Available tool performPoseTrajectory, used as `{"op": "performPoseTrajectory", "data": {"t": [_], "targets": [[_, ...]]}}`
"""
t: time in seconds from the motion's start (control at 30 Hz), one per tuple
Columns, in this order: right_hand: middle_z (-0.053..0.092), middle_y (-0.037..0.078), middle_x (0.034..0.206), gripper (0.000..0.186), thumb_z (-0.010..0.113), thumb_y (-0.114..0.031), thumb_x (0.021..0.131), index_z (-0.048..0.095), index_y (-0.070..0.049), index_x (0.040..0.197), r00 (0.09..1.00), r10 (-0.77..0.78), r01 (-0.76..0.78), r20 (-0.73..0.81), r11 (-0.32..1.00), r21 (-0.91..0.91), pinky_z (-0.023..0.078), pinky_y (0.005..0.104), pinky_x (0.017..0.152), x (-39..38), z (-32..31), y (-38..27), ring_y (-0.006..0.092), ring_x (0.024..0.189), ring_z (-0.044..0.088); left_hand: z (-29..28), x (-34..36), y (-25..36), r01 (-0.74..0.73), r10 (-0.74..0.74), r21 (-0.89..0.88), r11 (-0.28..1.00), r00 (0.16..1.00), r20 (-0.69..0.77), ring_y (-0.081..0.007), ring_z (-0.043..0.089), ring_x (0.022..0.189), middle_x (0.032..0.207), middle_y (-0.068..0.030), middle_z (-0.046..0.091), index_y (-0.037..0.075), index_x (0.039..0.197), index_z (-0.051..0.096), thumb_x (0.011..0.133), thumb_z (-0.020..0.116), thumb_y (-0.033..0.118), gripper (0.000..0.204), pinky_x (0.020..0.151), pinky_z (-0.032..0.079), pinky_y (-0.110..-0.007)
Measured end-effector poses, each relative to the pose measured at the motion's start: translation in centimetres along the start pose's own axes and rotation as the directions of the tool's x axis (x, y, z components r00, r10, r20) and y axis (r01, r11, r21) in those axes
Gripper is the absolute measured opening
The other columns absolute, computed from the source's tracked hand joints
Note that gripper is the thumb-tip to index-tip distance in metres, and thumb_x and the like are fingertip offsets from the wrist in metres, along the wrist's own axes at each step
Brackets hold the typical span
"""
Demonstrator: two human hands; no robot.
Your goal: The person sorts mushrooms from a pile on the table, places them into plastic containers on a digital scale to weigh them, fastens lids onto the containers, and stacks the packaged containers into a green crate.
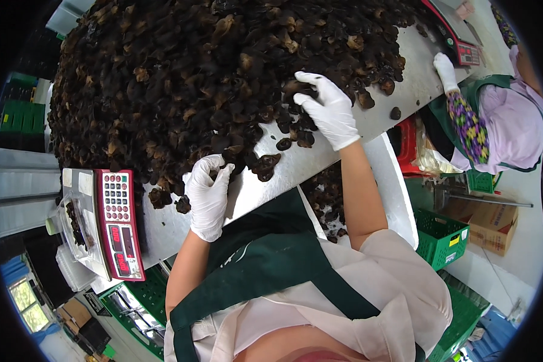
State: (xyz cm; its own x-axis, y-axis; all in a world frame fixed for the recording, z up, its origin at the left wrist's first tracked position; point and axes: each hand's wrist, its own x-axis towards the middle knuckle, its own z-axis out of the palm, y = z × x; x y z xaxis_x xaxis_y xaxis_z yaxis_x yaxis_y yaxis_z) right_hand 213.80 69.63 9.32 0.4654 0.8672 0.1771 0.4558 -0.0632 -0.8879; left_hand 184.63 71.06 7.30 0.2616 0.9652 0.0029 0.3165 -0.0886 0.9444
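A big pile of dark brown fungus pieces, likely wood ear (pixel 223 72), covers much of the metal table (pixel 250 196). At its near edge my left hand (pixel 208 199), white-gloved, has curled fingers closed over something dark that I cannot make out. My right hand (pixel 326 111), also gloved, reaches into the pile with thumb and fingers apart around some pieces. A few loose pieces (pixel 265 166) lie between both hands. To the left, a red scale (pixel 120 250) carries a clear plastic tub (pixel 75 232) with dark pieces inside.
A white bin (pixel 398 202) with more pieces sits below the table edge. At right stand a co-worker (pixel 495 127) in purple with a gloved hand (pixel 445 69), another scale (pixel 467 54), a green crate (pixel 437 241) and cardboard boxes (pixel 495 226). Green crates (pixel 21 117) are stacked at far left.
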Motion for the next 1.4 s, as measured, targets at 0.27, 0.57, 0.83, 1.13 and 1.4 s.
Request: {"op": "performPoseTrajectory", "data": {"t": [0.27, 0.57, 0.83, 1.13, 1.4], "targets": [[0.069, 0.004, 0.123, 0.028, 0.060, -0.007, 0.102, 0.066, 0.000, 0.129, 0.961, 0.261, -0.247, 0.091, 0.660, 0.710, 0.048, 0.0240, 0.100, -1.4, -1.4, 1.6, 0.0095, 0.111, 0.063, 0.7, 0.4, 0.7, -0.023, 0.022, -0.040, 0.999, 0.999, -0.031, -0.0114, 0.061, 0.092, 0.100, -0.0040, 0.068, 0.002, 0.096, 0.067, 0.087, 0.077, -0.003, 0.015, 0.084, 0.050, -0.025], [0.071, 0.009, 0.120, 0.024, 0.057, 0.007, 0.097, 0.066, 0.001, 0.119, 0.996, 0.051, -0.088, 0.072, 0.527, 0.845, 0.050, 0.0291, 0.102, -3.1, -2.1, 0.9, 0.0158, 0.112, 0.065, 0.7, 0.9, 0.6, -0.166, 0.170, 0.048, 0.985, 0.982, -0.087, -0.0167, 0.063, 0.095, 0.104, -0.0074, 0.068, 0.002, 0.097, 0.064, 0.085, 0.076, -0.008, 0.019, 0.088, 0.050, -0.028], [0.070, 0.004, 0.114, 0.028, 0.065, 0.003, 0.092, 0.067, 0.000, 0.119, 0.934, 0.140, -0.294, 0.330, 0.824, 0.484, 0.051, 0.0272, 0.096, -6.2, -7.3, 0.9, 0.0119, 0.106, 0.065, 0.6, 1.8, 0.5, -0.139, 0.137, 0.002, 0.990, 0.978, -0.158, -0.0137, 0.058, 0.099, 0.110, -0.0063, 0.064, 0.001, 0.107, 0.062, 0.090, 0.071, -0.009, 0.021, 0.091, 0.048, -0.027], [0.076, 0.009, 0.106, 0.032, 0.076, -0.031, 0.089, 0.078, -0.007, 0.110, 0.835, 0.490, -0.419, 0.251, 0.861, -0.287, 0.053, 0.0317, 0.088, -8.3, -12.8, 0.7, 0.0220, 0.093, 0.070, -0.1, 3.1, 1.0, -0.032, -0.017, -0.235, 0.971, 0.980, -0.200, -0.0062, 0.061, 0.089, 0.103, 0.0013, 0.066, 0.004, 0.117, 0.067, 0.097, 0.065, -0.005, 0.021, 0.080, 0.051, -0.021], [0.070, 0.008, 0.118, 0.065, 0.079, -0.019, 0.090, 0.050, -0.005, 0.147, 0.863, 0.007, -0.237, 0.505, 0.889, 0.393, 0.055, 0.0305, 0.088, -7.3, -2.4, -4.1, 0.0133, 0.092, 0.066, 2.6, 0.1, 3.8, 0.091, -0.061, -0.356, 0.930, 0.994, 0.095, -0.0129, 0.063, 0.101, 0.111, -0.0065, 0.067, 0.001, 0.102, 0.067, 0.087, 0.067, -0.019, 0.025, 0.089, 0.056, -0.029]]}}
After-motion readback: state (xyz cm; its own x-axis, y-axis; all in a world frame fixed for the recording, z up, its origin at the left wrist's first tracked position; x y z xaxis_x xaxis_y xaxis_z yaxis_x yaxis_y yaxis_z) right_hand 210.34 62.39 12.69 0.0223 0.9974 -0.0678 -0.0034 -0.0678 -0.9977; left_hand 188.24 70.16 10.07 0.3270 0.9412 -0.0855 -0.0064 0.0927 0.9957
